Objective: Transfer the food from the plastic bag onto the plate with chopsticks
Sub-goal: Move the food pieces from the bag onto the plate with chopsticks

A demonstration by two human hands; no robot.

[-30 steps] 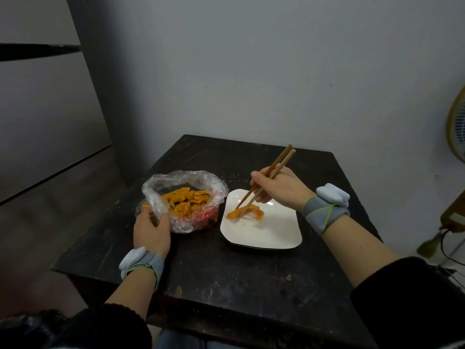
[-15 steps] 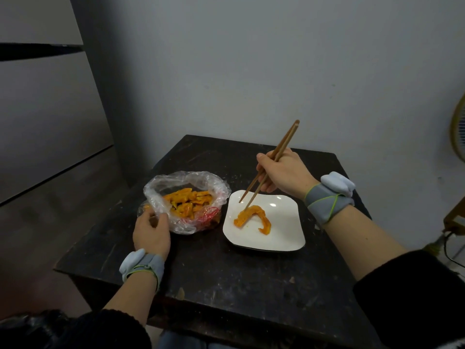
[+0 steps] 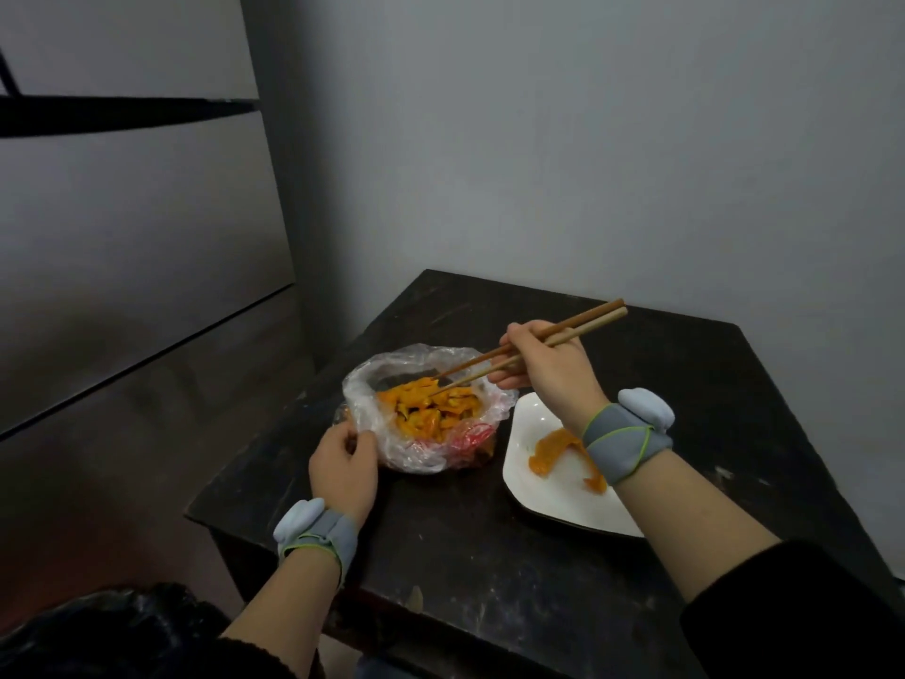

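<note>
A clear plastic bag (image 3: 416, 445) full of orange food pieces (image 3: 431, 406) sits open on the dark table (image 3: 465, 546). My left hand (image 3: 343, 470) pinches the bag's near left edge. My right hand (image 3: 548, 367) grips a pair of wooden chopsticks (image 3: 529, 347) whose tips reach down into the food in the bag. To the right lies a white square plate (image 3: 553, 497) with one curved orange piece (image 3: 551, 450) on it, partly hidden by my right wrist.
Both wrists wear grey bands with pale blue pods. The small table stands in a corner against a grey wall (image 3: 587, 164). Its left and near edges drop off to the floor. A dark bundle (image 3: 112, 634) lies at the lower left.
My right hand has swung the chopsticks left from over the plate into the bag. The orange piece stays on the plate. The view has turned left.
</note>
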